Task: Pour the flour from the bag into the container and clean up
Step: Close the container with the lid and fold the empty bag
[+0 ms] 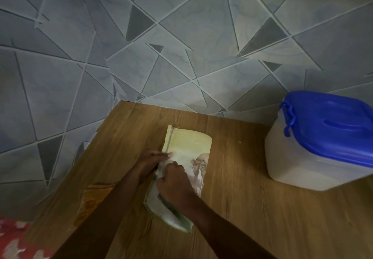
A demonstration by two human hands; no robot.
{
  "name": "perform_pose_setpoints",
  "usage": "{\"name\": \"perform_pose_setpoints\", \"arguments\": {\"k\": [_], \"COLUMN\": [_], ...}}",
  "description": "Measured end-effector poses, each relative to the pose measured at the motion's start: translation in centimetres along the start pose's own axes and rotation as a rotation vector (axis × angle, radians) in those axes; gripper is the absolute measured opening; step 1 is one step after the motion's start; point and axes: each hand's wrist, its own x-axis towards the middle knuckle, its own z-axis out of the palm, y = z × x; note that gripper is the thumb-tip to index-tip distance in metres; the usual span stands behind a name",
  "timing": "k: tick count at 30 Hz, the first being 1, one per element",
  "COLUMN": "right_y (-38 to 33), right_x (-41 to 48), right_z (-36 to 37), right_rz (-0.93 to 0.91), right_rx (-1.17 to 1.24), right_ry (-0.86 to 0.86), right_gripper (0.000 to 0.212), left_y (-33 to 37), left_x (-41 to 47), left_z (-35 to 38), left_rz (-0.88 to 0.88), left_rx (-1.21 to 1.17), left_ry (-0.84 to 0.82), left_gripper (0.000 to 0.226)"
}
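Both hands press the flat bag mid-table: left hand pinches its left edge, right hand clenches a fold. Far right, the container looks full, lid on. Pouring seems done; folding remains.

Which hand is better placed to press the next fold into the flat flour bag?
Probably the right hand: it lies on top of the bag, near its middle. The left hand only grips the bag's left edge, steadying it.

text: none legible | flour bag: printed picture only, blurred | container with blue lid: unlabelled
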Motion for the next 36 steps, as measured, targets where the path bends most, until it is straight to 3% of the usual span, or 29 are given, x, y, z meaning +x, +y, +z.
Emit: {"name": "perform_pose_setpoints", "arguments": {"k": [6, 11, 13, 17, 20, 25, 29, 36], "right_y": [0.9, 5.9, 8.4, 13.0, 13.6, 13.2, 13.3, 15.0], "right_x": [-0.1, 0.1, 0.6, 2.3, 3.3, 4.1, 3.8, 3.5], "right_z": [0.0, -0.9, -1.2, 0.0, 0.4, -0.5, -1.1, -0.8], "right_rz": [-0.053, 0.043, 0.184, 0.408, 0.478, 0.588, 0.55, 0.397], "right_rx": [0.19, 0.179, 0.193, 0.242, 0.312, 0.726, 0.781, 0.889], "right_ry": [-0.006, 0.329, 0.382, 0.209, 0.221, 0.171, 0.095, 0.039], "right_gripper": [0.014, 0.007, 0.012, 0.018, 0.016, 0.016, 0.009, 0.031], "left_y": [-0.2, -0.7, -1.0, -1.7, -2.1, -2.4, -2.5, -3.1], "left_x": [-0.1, 0.6, 0.8, 0.7, 1.0, 1.5, 1.4, 1.7], "left_z": [-0.2, -1.0, -1.2, -1.2, -1.5, -2.3, -2.5, -3.0], "left_rz": [0.092, 0.098, 0.127, 0.174, 0.132, 0.166, 0.173, 0.109], "left_rx": [0.179, 0.271, 0.315, 0.246, 0.218, 0.335, 0.36, 0.318], "left_ry": [0.028, 0.087, 0.088, 0.066, 0.049, 0.108, 0.1, 0.064], "left_gripper": [0.017, 0.014, 0.015, 0.04, 0.065, 0.051, 0.039, 0.033]}}
